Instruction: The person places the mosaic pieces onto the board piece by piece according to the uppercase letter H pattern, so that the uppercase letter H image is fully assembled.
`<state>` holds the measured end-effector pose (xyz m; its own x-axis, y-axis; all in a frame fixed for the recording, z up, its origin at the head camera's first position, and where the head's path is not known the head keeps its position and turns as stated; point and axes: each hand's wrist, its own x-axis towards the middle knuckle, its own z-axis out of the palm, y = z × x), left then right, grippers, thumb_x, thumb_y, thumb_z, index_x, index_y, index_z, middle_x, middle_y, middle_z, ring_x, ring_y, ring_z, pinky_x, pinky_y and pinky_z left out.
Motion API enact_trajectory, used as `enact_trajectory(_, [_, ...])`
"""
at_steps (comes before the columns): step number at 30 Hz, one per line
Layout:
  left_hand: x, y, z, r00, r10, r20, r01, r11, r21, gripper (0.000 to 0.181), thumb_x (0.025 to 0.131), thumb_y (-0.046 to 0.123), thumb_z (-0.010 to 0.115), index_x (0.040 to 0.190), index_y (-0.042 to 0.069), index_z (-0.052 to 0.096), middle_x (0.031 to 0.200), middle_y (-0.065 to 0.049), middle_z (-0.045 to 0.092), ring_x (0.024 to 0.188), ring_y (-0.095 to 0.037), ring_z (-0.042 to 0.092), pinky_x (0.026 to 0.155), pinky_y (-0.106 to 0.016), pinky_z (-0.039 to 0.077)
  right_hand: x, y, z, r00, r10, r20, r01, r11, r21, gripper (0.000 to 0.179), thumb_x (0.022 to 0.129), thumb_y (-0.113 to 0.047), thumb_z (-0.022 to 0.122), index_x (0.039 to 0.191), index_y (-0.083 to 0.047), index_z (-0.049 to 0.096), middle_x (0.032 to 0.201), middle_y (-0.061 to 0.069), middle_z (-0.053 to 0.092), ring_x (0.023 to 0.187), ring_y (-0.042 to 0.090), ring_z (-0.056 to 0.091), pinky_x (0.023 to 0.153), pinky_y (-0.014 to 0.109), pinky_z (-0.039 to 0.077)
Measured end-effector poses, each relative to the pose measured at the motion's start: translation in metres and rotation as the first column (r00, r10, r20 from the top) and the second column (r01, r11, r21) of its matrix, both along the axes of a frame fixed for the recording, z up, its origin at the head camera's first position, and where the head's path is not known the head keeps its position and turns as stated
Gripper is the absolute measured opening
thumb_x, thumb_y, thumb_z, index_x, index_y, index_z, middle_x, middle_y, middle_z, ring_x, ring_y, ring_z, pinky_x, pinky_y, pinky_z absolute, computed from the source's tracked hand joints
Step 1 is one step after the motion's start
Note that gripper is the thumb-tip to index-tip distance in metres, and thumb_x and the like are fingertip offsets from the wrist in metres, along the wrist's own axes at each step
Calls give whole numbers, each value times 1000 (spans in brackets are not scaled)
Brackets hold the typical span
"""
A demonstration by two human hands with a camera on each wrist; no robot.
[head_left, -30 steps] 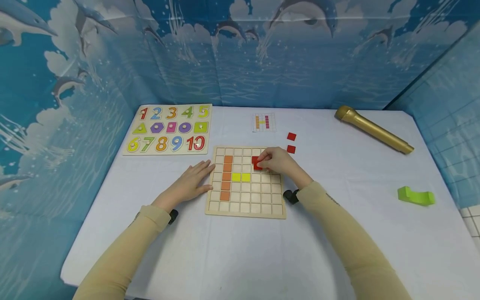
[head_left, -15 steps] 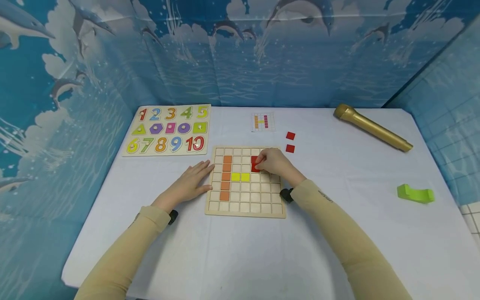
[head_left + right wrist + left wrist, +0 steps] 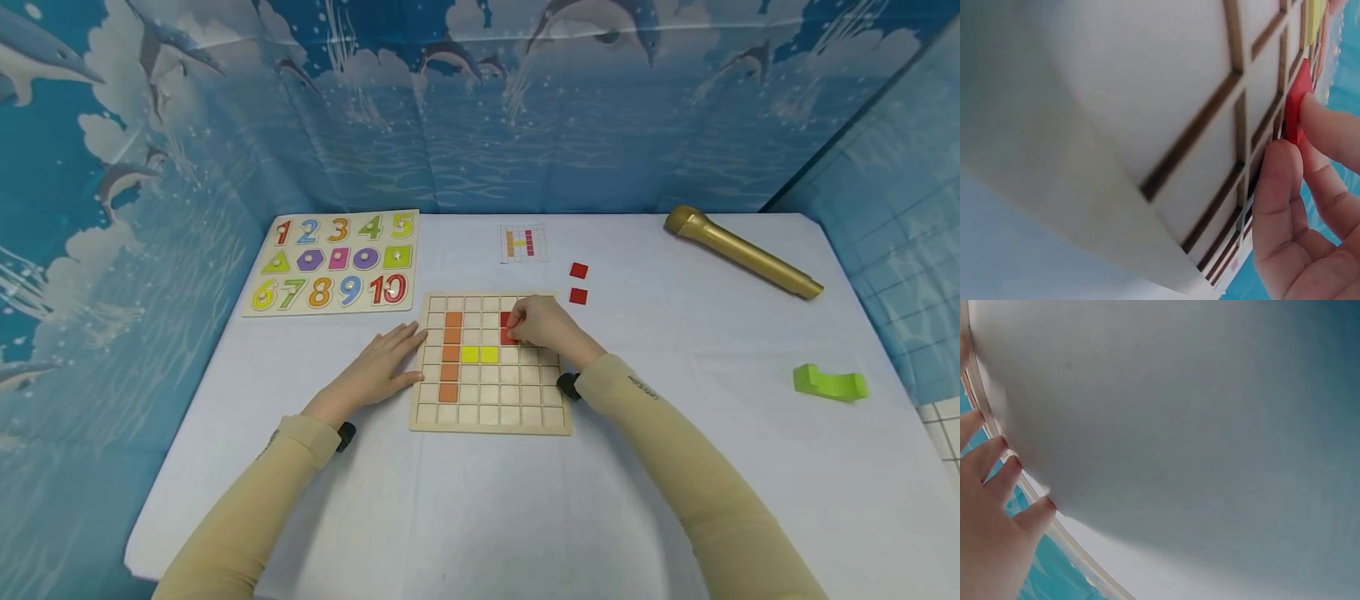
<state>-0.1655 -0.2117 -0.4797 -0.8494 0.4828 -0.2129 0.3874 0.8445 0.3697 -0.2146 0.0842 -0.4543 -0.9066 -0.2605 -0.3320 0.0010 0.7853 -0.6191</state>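
A wooden grid board (image 3: 498, 415) lies on the white table. It bears a column of orange square tiles (image 3: 451, 353), a pair of yellow tiles (image 3: 480, 355) and red at its upper right. There, my right hand (image 3: 551, 323) pinches a red square tile (image 3: 508, 337), partly covered by the fingers. Thumb and fingertips meet around that tile in the right wrist view, low over the grid. Fingers spread, my left hand (image 3: 378, 367) rests against the board's left edge; the left wrist view has its fingertips along a pale edge. Two loose red tiles (image 3: 578, 283) lie beyond the right hand.
Behind the board lies a small pattern card (image 3: 524, 243). A number and shape puzzle (image 3: 330, 260) occupies the back left. On the right are a gold microphone (image 3: 742, 252) and a light green curved block (image 3: 830, 383). Curtains (image 3: 480, 142) printed with dolphins hang around the table.
The right hand and forearm have shifted slightly left; the fingers stay at the red tile, which now sits straighter below the other red one. The left hand keeps its place.
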Motion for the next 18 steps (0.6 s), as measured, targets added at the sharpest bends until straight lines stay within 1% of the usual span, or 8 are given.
enact_trajectory(7, [0, 0, 0, 1000, -3, -6, 3, 1000, 4, 74, 97, 37, 62, 156, 11, 27, 164, -13, 20, 152, -34, 17, 124, -56, 14, 1, -1, -2, 999, 8, -38, -8, 1000, 12, 6, 88, -11, 71, 89, -6, 67, 87, 7, 63, 78, 19, 53, 66, 25, 43])
enact_trajectory(13, [1, 0, -1, 1000, -2, -9, 2, 1000, 1, 74, 96, 37, 63, 156, 12, 27, 164, -13, 20, 152, -34, 17, 124, -56, 14, 2, 3, 0, 1000, -5, 9, 5, 1000, -22, 9, 89, -15, 72, 90, -7, 68, 87, 6, 63, 76, 18, 53, 64, 24, 44])
enact_trajectory(16, [1, 0, -1, 1000, -3, -10, 3, 1000, 2, 74, 96, 37, 63, 157, 12, 27, 165, -13, 20, 152, -34, 16, 124, -56, 14, 0, 9, 2, 999, -14, 35, 16, 999, -44, 11, 89, -18, 72, 94, -9, 68, 90, 6, 63, 79, 19, 52, 65, 25, 43])
enact_trajectory(18, [1, 0, -2, 1000, -1, -10, 1, 1000, 2, 74, 96, 37, 63, 157, 12, 27, 165, -12, 20, 153, -33, 16, 124, -56, 14, -1, 16, 5, 999, -19, 35, 20, 998, -56, 13, 90, -20, 71, 97, -9, 69, 93, 6, 63, 82, 19, 52, 67, 26, 43])
